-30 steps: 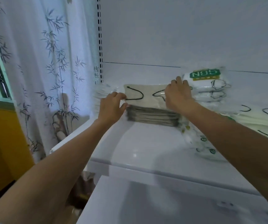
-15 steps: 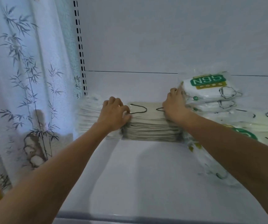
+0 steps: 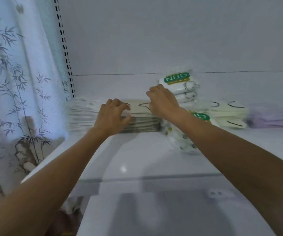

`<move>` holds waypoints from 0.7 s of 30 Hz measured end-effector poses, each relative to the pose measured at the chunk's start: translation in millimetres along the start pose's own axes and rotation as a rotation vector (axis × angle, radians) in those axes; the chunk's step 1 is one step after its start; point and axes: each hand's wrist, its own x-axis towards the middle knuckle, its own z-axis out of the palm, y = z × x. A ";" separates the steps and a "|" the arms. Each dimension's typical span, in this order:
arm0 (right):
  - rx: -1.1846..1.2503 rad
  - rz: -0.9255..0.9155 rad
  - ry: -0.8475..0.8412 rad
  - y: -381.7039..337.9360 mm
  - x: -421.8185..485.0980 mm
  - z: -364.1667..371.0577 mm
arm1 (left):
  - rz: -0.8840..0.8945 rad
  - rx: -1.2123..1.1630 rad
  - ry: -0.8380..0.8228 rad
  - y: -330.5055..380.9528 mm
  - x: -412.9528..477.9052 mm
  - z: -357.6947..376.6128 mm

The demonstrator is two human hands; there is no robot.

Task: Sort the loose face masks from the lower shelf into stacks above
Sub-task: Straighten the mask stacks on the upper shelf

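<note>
Grey mask stack (image 3: 142, 120) on upper shelf (image 3: 137, 155) grasped: left end by left hand (image 3: 113, 114), right end by right hand (image 3: 163, 101).

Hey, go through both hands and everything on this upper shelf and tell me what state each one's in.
Grey mask stack: flat, a hand at each end.
Left hand: grips the stack's left end.
Right hand: fingers curled onto its right end; grip unclear.
White mask stack: flat, left of the grey one.
N95 packs: piled behind the right hand.
Loose N95 pack: tilted, under the right forearm.
Black-loop white masks: stacked, untouched.
Lilac masks: stacked, untouched.
</note>
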 end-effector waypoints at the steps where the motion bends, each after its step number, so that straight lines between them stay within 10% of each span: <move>1: -0.009 -0.002 0.031 6.3 -17.5 -8.7 | -0.001 -0.015 -0.009 16.7 -7.0 -2.4; 21: -0.040 0.477 -0.310 175.0 -428.3 -78.3 | 0.199 -0.530 -0.455 385.7 -163.0 82.2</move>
